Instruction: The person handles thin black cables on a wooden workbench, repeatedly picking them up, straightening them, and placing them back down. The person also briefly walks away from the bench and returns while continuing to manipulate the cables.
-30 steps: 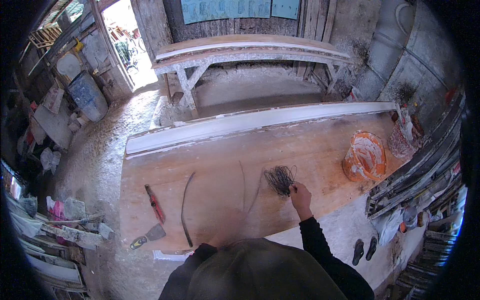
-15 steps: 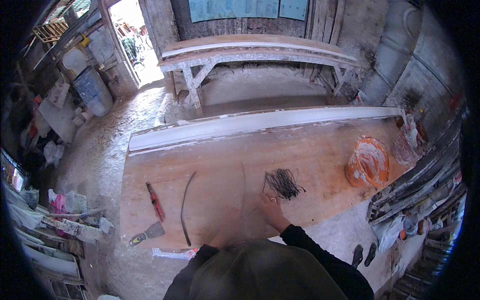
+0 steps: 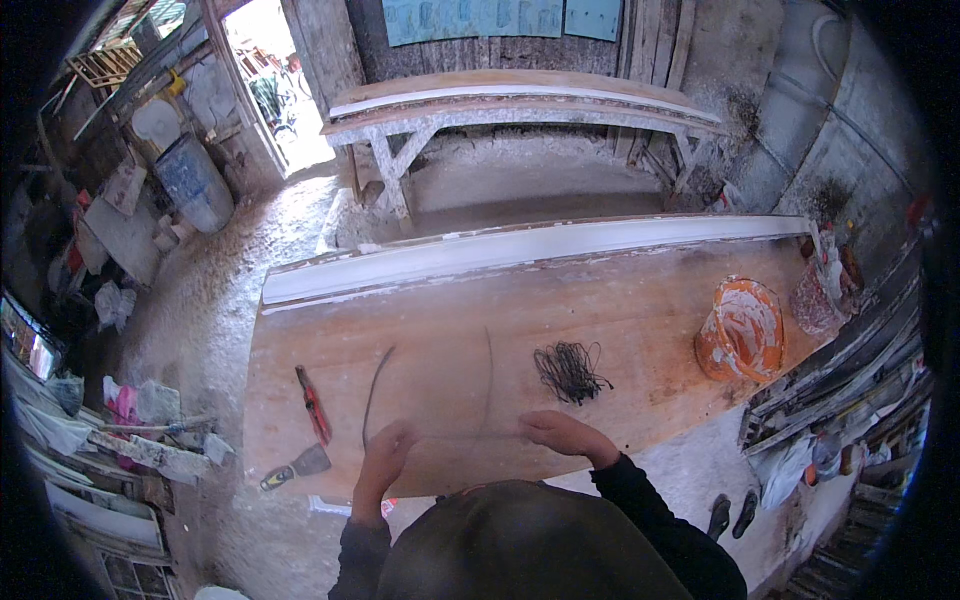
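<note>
A thin dark strand [image 3: 460,436], wire or cord, stretches nearly level between my two hands above the wooden tabletop. My left hand [image 3: 388,452] is closed on its left end, near the lower end of a curved black strip [image 3: 376,392]. My right hand [image 3: 566,436] pinches the right end, just below a loose bundle of black wire or cord [image 3: 570,372]. Another thin strand [image 3: 489,370] lies lengthwise on the table between the hands. A hazy blur over the middle softens the details.
A red tool [image 3: 312,406] and a putty knife [image 3: 296,467] lie at the table's left. An orange bucket [image 3: 740,335] smeared white stands right, beside a second smeared container [image 3: 820,295]. A long white moulding [image 3: 530,251] runs along the far edge; a bench [image 3: 520,112] stands beyond.
My right hand has moved off the black bundle, toward me and slightly right. My left hand has moved left and forward. The strand is now stretched between them.
</note>
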### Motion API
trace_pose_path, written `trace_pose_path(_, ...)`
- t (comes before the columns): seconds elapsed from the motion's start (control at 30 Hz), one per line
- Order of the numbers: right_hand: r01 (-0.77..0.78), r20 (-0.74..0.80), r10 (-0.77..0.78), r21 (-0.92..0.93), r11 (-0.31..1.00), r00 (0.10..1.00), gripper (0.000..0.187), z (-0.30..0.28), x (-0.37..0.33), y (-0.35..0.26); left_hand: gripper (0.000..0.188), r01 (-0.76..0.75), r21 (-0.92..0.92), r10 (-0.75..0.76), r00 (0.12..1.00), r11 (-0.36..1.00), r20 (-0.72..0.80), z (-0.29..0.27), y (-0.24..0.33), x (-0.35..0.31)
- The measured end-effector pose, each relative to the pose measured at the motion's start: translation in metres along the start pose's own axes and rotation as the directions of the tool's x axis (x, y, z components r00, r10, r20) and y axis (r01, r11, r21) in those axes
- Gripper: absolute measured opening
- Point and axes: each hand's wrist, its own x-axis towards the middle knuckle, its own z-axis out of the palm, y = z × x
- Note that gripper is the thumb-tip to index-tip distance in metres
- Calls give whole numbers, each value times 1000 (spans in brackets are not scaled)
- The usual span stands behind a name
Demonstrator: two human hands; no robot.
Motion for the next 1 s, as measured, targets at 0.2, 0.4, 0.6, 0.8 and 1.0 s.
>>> trace_pose_path(0.2,9,131,-43,247,969,990,25,-34,-27,-11,7,-64,51,68,995,997,-80,-3,-9,-4)
trace_pose_path(0.4,243,-147,-194,651,719,970,17,-38,-38,-15,9,-156,153,167,984,976,-60,15,-35,-3)
trace_pose_path(0.6,393,-394,-104,788,473,913,15,14,-8,-34,11,-26,2,26,999,1000,-31,49,-42,-10)
trace_pose_path(0.8,168,-272,43,704,691,961,14,73,13,-38,13,366,-913,-341,894,179,291,54,39,-20)
trace_pose_path(1.0,82,-238,94,635,768,967,18,93,15,-50,13,296,-862,-283,941,412,188,45,40,-31)
